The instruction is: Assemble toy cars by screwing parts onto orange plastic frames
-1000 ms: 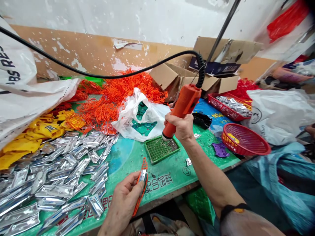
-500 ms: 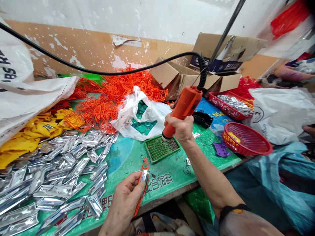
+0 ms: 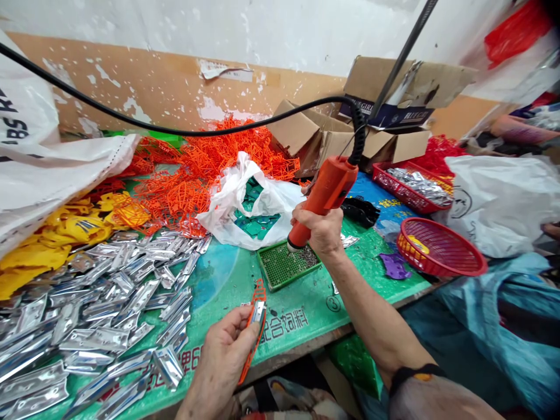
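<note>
Near the table's front edge, my left hand (image 3: 225, 353) pinches an orange plastic piece (image 3: 247, 363) together with a shiny metal plate (image 3: 258, 312). My right hand (image 3: 322, 230) is wrapped round an orange electric screwdriver (image 3: 326, 189), tilted with its tip down to the left. The tip is over a green gridded tray (image 3: 280, 271) that holds small screws; whether it touches them I cannot tell. A black coiled cable (image 3: 359, 131) runs from the tool's top.
Metal plates (image 3: 96, 338) spread over the left of the table, beside yellow pieces (image 3: 52, 245). Behind lie an orange pile (image 3: 184, 186), a white bag of green pieces (image 3: 219, 216) and cardboard boxes (image 3: 297, 131). At right are a red basket (image 3: 464, 256) and a purple piece (image 3: 394, 266).
The view has shifted very slightly. Both hands keep their holds and stay almost where they were, with the screwdriver's tip still over the green tray.
</note>
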Demonstrator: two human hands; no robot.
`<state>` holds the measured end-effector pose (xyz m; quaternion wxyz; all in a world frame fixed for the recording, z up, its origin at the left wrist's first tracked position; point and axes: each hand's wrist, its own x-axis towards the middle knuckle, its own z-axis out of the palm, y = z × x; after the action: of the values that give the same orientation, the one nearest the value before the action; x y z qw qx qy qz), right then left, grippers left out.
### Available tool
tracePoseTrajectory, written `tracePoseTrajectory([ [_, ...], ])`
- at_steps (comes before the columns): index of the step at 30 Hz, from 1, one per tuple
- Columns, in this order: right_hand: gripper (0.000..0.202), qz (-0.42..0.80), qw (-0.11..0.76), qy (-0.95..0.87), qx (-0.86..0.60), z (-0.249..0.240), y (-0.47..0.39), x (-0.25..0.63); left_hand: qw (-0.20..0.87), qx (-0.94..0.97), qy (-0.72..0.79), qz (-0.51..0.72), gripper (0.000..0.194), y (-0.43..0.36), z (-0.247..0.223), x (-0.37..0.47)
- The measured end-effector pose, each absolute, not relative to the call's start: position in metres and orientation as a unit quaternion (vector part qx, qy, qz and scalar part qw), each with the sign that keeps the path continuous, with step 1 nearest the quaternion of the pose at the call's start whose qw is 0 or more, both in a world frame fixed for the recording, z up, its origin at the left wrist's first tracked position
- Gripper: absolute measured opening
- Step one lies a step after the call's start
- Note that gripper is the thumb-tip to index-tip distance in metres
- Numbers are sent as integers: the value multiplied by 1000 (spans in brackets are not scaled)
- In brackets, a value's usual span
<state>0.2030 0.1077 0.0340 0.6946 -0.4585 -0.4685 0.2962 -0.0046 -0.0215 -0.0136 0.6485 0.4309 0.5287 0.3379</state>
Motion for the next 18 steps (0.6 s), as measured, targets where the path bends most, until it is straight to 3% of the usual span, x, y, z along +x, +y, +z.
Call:
tracePoseTrajectory([
  [10, 45, 307, 720, -443, -437, 38, 107, 203, 676, 377, 514, 370, 39, -16, -21, -7],
  [18, 33, 365, 752, -424, -349, 80, 78, 194, 666, 355, 532, 383, 34, -17, -15, -4],
])
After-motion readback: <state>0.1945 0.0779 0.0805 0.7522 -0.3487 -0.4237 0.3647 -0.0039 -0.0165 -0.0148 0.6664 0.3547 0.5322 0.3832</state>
